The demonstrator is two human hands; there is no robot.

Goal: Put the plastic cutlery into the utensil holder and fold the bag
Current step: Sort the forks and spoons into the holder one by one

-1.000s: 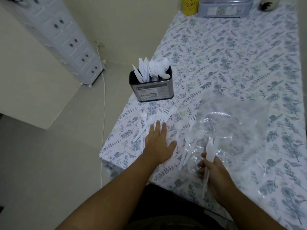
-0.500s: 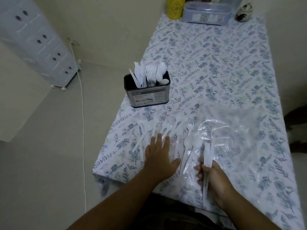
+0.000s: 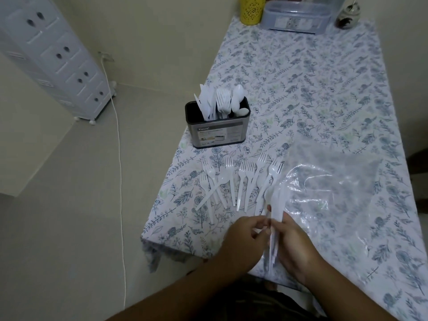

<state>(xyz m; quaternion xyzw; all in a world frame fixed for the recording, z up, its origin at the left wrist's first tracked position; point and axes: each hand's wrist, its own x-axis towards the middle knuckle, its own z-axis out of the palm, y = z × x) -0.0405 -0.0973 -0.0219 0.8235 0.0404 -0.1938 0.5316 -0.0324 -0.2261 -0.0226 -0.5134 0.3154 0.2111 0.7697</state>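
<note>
Far to my left a white plastic drawer cabinet (image 3: 58, 59) stands on the floor, its top cut off by the frame, with a white cord (image 3: 119, 163) running down past it. On the near left corner of the floral tablecloth (image 3: 312, 93) sits the dark utensil holder (image 3: 217, 127), upright, close to the table's left edge. It holds white plastic knives, forks and spoons standing handle-down; I cannot tell how its compartments divide.

In front of it loose white forks (image 3: 240, 181) and a spoon or two lie fanned out, tines pointing away from me. My left hand (image 3: 243, 242) has its fingers curled, fingertips pinching at the handles of the cutlery bundle (image 3: 275, 218). My right hand (image 3: 296, 249) is closed around that same bundle, gripping it upright-ish over the near edge. How many pieces it holds is too blurred to tell.

Right of the bundle the clear plastic bag (image 3: 335, 193) lies spread and crinkled; its far edge is hard to trace against the pattern.

At the far end stand a yellow cup (image 3: 252, 9), a clear lidded box (image 3: 298, 16) and a small dark jar (image 3: 347, 18), all partly cut off. The middle of the cloth lies bare.
</note>
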